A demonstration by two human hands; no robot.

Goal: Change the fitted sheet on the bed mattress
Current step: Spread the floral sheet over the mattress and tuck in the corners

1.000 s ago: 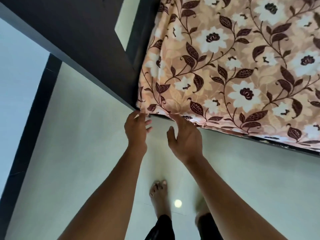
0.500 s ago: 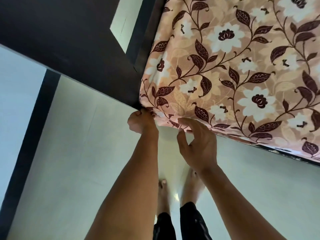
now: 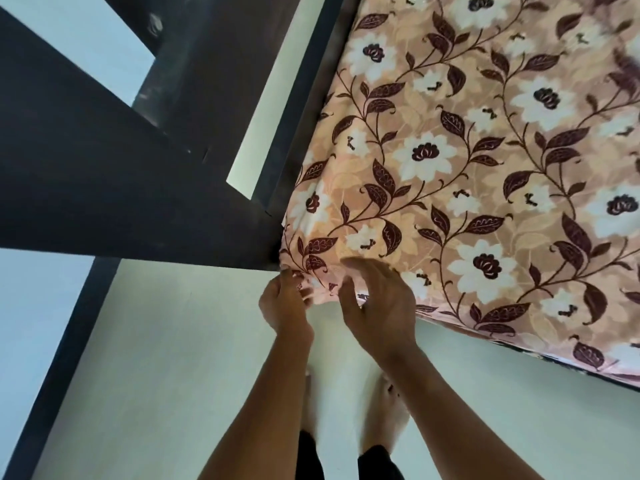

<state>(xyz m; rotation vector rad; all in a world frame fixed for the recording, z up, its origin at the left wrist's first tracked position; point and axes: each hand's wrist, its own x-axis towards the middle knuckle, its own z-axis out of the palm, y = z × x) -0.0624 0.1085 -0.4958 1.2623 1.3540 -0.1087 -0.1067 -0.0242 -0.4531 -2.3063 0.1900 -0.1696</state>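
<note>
Both hands have closed in on the near corner of the fitted sheet (image 3: 467, 174), and the right one now reaches up over its edge.

Just left of centre, the left hand (image 3: 285, 303) pinches the gathered hem at the corner, fingers curled into the cloth. Beside it, the right hand (image 3: 379, 306) curves over the edge with the thumb lower down; blur hides whether it actually grips. The floral sheet lies stretched flat and fitted, filling the right and upper right of the frame. The step looks like working this corner loose to strip it, though tucking cannot be ruled out. Next, both hands likely need a firm hold and a lift up and outward past the corner. A dark bed frame (image 3: 104, 188) crosses the left, above pale floor (image 3: 166, 358), with a dark skirting band (image 3: 62, 358) and a light wall (image 3: 27, 323) at lower left.
</note>
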